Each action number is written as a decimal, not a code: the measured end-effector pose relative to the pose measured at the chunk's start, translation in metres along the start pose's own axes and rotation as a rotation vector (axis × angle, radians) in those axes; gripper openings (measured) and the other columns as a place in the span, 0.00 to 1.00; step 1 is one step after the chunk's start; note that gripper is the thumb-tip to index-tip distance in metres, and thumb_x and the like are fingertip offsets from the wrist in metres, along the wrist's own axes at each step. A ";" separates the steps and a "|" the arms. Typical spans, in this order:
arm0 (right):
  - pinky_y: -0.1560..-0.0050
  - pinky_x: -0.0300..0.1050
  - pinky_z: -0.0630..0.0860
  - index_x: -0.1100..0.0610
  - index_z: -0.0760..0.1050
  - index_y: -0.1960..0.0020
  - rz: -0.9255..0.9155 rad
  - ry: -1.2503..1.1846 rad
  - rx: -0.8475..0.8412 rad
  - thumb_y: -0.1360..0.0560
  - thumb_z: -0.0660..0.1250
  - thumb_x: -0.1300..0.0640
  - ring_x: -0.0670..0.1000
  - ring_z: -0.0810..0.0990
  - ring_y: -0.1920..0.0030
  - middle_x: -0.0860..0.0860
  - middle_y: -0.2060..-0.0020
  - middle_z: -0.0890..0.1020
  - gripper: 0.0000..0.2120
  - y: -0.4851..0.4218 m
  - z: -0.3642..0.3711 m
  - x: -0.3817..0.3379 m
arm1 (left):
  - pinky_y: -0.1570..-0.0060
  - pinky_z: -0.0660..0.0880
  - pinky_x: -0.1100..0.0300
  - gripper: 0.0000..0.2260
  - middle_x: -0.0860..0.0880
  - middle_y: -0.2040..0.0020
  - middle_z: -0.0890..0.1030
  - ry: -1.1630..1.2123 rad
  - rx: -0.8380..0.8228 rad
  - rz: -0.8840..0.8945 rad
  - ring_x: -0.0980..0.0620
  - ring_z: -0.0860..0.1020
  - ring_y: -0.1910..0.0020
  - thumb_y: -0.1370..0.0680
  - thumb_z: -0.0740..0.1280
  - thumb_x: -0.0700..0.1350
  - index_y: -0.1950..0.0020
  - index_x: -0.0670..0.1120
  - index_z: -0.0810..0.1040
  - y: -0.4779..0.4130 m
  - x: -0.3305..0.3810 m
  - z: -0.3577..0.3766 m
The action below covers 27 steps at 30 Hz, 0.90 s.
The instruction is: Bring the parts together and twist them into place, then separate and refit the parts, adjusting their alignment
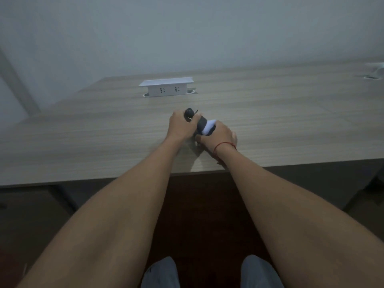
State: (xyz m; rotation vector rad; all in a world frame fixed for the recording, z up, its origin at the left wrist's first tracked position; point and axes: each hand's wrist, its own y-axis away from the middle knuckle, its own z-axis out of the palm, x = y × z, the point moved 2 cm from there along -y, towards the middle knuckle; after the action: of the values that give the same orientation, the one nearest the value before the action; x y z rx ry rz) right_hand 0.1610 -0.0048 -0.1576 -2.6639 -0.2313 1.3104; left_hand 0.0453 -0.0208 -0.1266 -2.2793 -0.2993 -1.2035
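From my remote position I read the scene from the left. The wooden desk spans the width of the view. Set into it toward the rear, left of centre, is a raised white socket box with two outlets on its front face; the recess it rises from shows a dark opening at each end, and I cannot tell what lies inside.

Left hand: fingers curled round the dark end of a rolled bundle of cloth — the grip is clenched on it, with a black tip of the bundle protruding above the knuckles.

The bundle sits just above the desk surface, near the front edge, between both hands. Its left part is dark grey to black, its right part white.

Right hand: it grasps the white end of the bundle from below and beside, thumb tucked under. A red string circles the wrist.

Far right, at the desk's rear corner, a white fitting is only partly visible.
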 end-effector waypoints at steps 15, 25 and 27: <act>0.39 0.53 0.73 0.47 0.73 0.45 0.038 -0.075 -0.097 0.41 0.75 0.45 0.53 0.77 0.47 0.47 0.54 0.79 0.26 -0.004 -0.006 0.007 | 0.47 0.79 0.48 0.17 0.37 0.51 0.83 -0.022 0.054 -0.131 0.39 0.82 0.51 0.23 0.68 0.51 0.49 0.37 0.80 -0.011 -0.018 -0.023; 0.50 0.47 0.79 0.40 0.74 0.45 0.063 -0.182 -0.278 0.52 0.74 0.45 0.56 0.74 0.42 0.48 0.49 0.78 0.35 -0.009 -0.007 0.006 | 0.54 0.81 0.58 0.16 0.40 0.51 0.82 -0.069 0.081 -0.178 0.44 0.83 0.56 0.23 0.67 0.50 0.46 0.37 0.79 -0.012 -0.029 -0.032; 0.42 0.54 0.77 0.42 0.74 0.41 0.041 -0.178 -0.277 0.50 0.74 0.46 0.56 0.75 0.43 0.47 0.49 0.77 0.36 -0.009 -0.006 0.007 | 0.44 0.77 0.48 0.17 0.40 0.47 0.81 -0.220 0.119 -0.193 0.40 0.80 0.48 0.23 0.66 0.52 0.44 0.39 0.78 -0.011 -0.029 -0.035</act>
State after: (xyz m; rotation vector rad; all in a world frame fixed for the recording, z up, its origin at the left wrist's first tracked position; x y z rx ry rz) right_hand 0.1695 0.0050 -0.1581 -2.7847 -0.4116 1.6397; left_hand -0.0007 -0.0291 -0.1305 -2.3206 -0.6691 -0.9950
